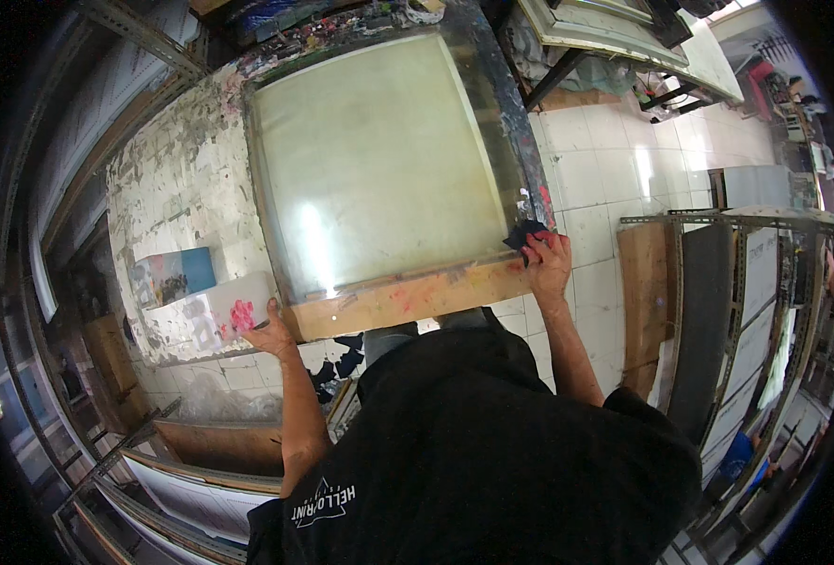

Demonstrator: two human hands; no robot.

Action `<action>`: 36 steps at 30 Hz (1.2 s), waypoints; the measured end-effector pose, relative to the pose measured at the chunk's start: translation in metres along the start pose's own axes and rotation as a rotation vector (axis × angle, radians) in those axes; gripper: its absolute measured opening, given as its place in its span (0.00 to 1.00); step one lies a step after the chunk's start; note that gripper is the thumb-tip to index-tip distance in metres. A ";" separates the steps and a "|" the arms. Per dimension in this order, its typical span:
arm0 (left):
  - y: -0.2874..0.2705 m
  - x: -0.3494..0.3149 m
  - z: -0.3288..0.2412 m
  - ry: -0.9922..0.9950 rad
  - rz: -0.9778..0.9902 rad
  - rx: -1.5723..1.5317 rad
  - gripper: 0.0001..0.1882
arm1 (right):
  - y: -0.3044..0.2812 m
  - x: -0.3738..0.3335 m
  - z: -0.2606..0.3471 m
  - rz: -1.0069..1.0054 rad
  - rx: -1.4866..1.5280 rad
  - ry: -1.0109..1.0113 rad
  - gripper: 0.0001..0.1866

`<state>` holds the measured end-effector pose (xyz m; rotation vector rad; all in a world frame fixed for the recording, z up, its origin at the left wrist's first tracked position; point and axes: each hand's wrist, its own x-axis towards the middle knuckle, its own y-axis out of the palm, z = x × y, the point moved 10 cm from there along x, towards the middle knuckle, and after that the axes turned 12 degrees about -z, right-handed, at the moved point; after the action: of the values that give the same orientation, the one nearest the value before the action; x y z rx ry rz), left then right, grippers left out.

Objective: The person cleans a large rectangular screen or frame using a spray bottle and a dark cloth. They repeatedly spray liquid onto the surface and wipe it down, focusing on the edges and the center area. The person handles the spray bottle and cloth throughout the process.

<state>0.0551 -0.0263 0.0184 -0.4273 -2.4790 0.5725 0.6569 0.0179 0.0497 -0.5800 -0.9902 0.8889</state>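
Observation:
My right hand (551, 264) is closed on a dark cloth (521, 234) at the near right corner of a framed screen (379, 160). Pink-red stains mark its fingertips. Pale greenish mesh fills the frame, and a light wooden bar (408, 299) forms its near side. At the near left corner, my left hand (276, 337) has its thumb and fingers closed around the near right edge of a whitish translucent sheet (196, 318) with pink smears. Beside that sheet lies a blue and grey flat piece (174, 275).
The paint-flecked worktable (168, 169) extends left of the screen. Ink-crusted clutter (332, 33) lines its far edge. Metal racks (106, 471) with boards stand at left, and a shelf of panels (704, 311) stands at right. Another table (624, 52) stands far right over white floor tiles (586, 179).

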 end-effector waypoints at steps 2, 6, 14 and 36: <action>0.003 0.001 0.005 0.021 -0.007 0.025 0.40 | 0.025 0.004 -0.025 0.002 0.130 0.109 0.09; 0.007 0.003 -0.003 0.055 0.015 0.063 0.41 | 0.064 0.086 -0.023 -0.123 -0.019 -0.020 0.06; -0.002 0.002 -0.005 -0.001 -0.046 0.111 0.39 | 0.022 0.009 -0.018 0.066 0.041 -0.001 0.08; 0.001 0.002 0.001 -0.056 -0.036 0.115 0.43 | 0.070 0.088 -0.018 0.021 -0.041 -0.019 0.06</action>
<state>0.0532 -0.0250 0.0181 -0.3251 -2.4860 0.7170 0.6697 0.1292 0.0284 -0.6191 -1.0230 0.8952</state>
